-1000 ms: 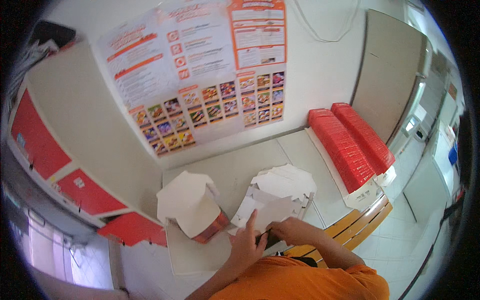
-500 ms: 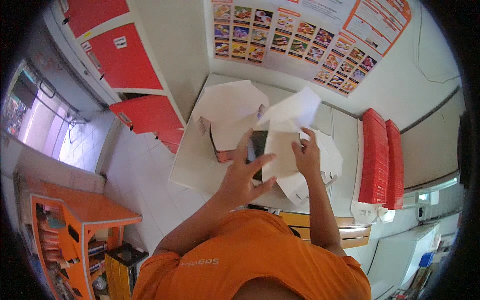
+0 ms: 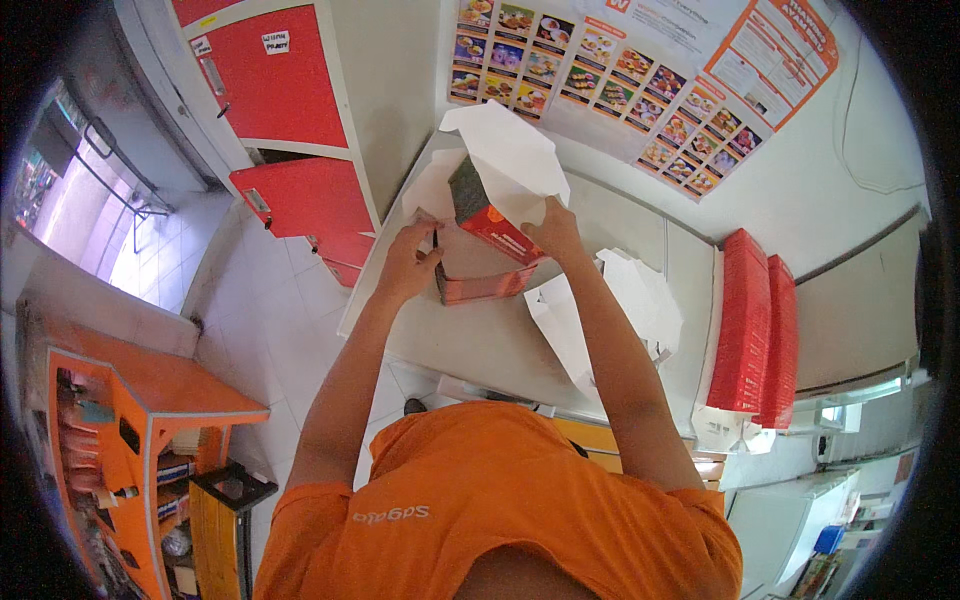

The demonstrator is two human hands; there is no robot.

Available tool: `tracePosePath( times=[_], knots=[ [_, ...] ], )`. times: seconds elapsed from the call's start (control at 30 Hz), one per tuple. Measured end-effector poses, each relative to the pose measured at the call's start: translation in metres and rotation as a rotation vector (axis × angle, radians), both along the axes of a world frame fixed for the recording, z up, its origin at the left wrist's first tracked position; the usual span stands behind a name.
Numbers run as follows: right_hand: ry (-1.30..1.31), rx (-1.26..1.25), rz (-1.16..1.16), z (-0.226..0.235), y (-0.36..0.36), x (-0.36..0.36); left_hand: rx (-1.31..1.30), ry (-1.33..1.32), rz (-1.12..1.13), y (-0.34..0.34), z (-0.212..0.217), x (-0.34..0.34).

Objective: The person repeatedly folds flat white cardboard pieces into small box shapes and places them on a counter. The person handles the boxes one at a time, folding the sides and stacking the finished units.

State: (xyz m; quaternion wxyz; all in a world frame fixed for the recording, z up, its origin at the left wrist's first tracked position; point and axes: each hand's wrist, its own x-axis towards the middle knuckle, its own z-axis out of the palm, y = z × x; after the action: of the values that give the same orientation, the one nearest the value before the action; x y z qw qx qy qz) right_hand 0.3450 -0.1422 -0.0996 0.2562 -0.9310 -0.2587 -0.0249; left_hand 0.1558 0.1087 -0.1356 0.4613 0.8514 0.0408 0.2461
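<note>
A paperboard carton with red and dark green outer sides and large white flaps tilts over a stack of flat cartons. My right hand is closed on the carton's right edge. Beneath it, the stack shows layered reddish edges at the front. My left hand is at the stack's left corner, thumb and fingers curled round a carton edge there; its exact hold is partly hidden. Right of the stack, more white cartons lie with flaps spread, partly behind my right forearm.
The pale table stands against a wall with picture posters. Red stacked plastic crates stand at its right. Red locker doors are at the left, one hanging ajar. An orange shelf unit is at lower left.
The carton has moved left and away from me, from in front of my chest onto the stack, and its dark and red sides now show. My left hand has shifted left to the stack's corner.
</note>
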Motion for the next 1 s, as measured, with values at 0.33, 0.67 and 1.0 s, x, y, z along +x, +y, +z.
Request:
tracePosePath(
  times=[0.33,0.67,1.0],
  knots=[
    [-0.111,-0.150,-0.025,-0.010,0.001,0.009,0.031,0.074,-0.117,0.009,0.002,0.005],
    [-0.079,-0.355,0.016,-0.009,0.014,0.013,-0.062,0.225,-0.043,0.007,0.009,0.013],
    [0.033,-0.299,-0.142,0.008,0.033,-0.015,-0.020,-0.022,-0.087,-0.007,-0.019,-0.003]
  ],
)
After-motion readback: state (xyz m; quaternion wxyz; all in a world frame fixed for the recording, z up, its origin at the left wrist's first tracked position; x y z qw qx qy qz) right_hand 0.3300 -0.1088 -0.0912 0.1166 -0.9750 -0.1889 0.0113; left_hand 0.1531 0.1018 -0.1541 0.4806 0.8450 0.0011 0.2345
